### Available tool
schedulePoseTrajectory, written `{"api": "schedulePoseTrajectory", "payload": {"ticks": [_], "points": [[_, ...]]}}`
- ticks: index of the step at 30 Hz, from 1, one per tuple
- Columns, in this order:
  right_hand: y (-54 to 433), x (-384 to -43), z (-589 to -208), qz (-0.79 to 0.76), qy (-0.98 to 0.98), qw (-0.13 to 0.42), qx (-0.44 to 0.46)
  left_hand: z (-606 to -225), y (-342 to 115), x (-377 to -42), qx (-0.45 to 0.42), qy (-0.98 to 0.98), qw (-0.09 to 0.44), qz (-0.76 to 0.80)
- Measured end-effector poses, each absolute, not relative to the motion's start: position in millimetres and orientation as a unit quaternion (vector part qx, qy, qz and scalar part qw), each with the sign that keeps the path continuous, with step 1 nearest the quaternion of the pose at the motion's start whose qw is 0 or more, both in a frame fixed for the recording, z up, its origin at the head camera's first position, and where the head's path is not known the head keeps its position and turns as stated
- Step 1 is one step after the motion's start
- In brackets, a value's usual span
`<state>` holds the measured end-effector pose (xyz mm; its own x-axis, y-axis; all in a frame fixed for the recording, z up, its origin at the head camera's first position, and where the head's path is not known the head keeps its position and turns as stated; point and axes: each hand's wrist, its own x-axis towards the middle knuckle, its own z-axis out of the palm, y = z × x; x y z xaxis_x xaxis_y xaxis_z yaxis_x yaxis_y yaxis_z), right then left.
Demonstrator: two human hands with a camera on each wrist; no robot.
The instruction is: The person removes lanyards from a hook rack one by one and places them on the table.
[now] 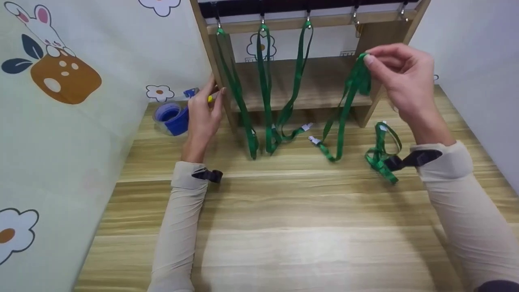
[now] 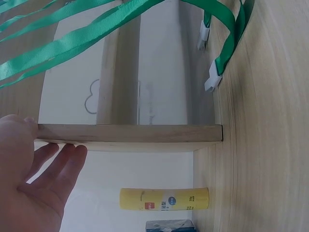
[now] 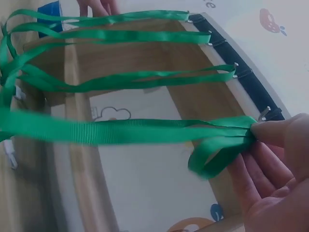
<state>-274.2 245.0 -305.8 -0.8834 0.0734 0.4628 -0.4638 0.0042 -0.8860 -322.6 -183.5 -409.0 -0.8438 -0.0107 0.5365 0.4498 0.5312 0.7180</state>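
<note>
My right hand [image 1: 409, 77] pinches the gathered upper end of a green lanyard [image 1: 344, 115] between thumb and fingers. Its lower loop, with a whitish clip, hangs down to the tabletop. In the right wrist view the held lanyard [image 3: 96, 128] stretches left from the fingertips, close to a hook [image 3: 264, 113]. My left hand [image 1: 204, 115] grips the left side panel of a wooden rack [image 1: 292, 79]; the left wrist view has thumb and fingers on opposite faces of the panel [image 2: 130, 133]. Three green lanyards [image 1: 265, 89] hang from the rack's left hooks.
Another green lanyard [image 1: 379, 158] lies bunched on the wooden tabletop [image 1: 284, 227] near my right wrist. Two hooks [image 1: 355, 18] at the right of the rack carry nothing. A blue tape dispenser [image 1: 172, 119] and a yellow glue stick [image 2: 164, 199] stand left of the rack.
</note>
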Motion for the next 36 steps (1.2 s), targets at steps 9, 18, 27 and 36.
{"api": "schedulePoseTrajectory", "payload": {"ticks": [9, 18, 27, 36], "points": [[237.5, -277.1, -281.5, 0.607, -0.727, 0.308, 0.092, -409.3, -181.0, -321.9, -0.129, -0.841, 0.248, -0.464], [229.4, -262.6, -278.2, 0.597, -0.716, 0.36, 0.05, -407.0, -179.7, -320.6, -0.132, -0.841, 0.239, -0.467], [235.5, -242.4, -289.0, 0.556, -0.786, 0.265, 0.058, -405.5, -178.0, -319.2, -0.124, -0.841, 0.227, -0.476], [253.8, -237.2, -323.1, 0.57, -0.794, 0.085, 0.195, -405.2, -181.3, -320.3, -0.124, -0.841, 0.23, -0.474]]}}
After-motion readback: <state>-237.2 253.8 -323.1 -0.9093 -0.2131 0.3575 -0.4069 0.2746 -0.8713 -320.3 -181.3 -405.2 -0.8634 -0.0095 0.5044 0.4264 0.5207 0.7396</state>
